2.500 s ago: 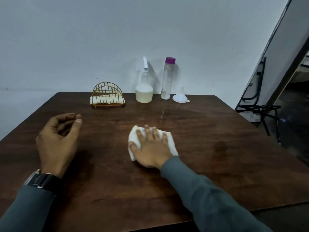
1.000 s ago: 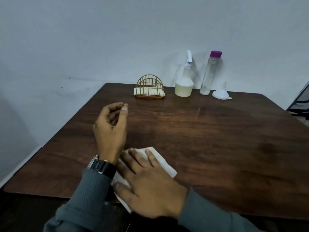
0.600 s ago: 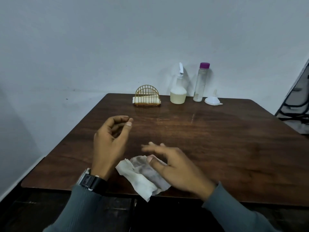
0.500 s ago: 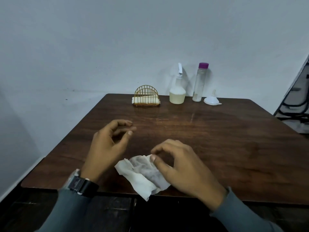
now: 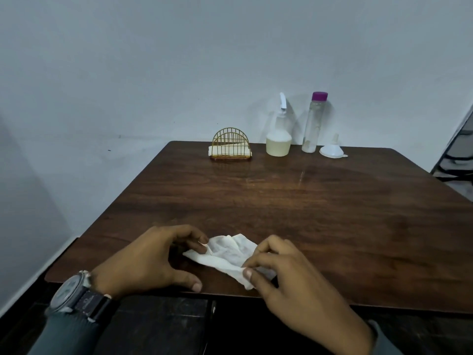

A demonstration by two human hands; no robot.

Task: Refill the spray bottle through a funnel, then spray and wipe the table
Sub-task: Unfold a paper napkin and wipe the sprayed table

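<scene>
A crumpled white tissue (image 5: pixel 227 254) lies near the front edge of the dark wooden table (image 5: pixel 332 216). My left hand (image 5: pixel 151 260) pinches its left end with the fingertips. My right hand (image 5: pixel 286 275) pinches its right end between thumb and fingers. At the far edge, against the wall, stand the spray bottle (image 5: pixel 278 134) with pale liquid in its base, a clear bottle with a purple cap (image 5: pixel 313 121) and a white funnel (image 5: pixel 332 149) resting mouth down.
A gold wire napkin holder (image 5: pixel 230 144) with white napkins stands left of the spray bottle. A black metal frame (image 5: pixel 458 160) shows beyond the table's right corner. A grey wall runs behind and to the left.
My right hand wiped the tissue back to the front edge, then lifted off it. My left hand came down and both hands now pinch the crumpled tissue's ends.
</scene>
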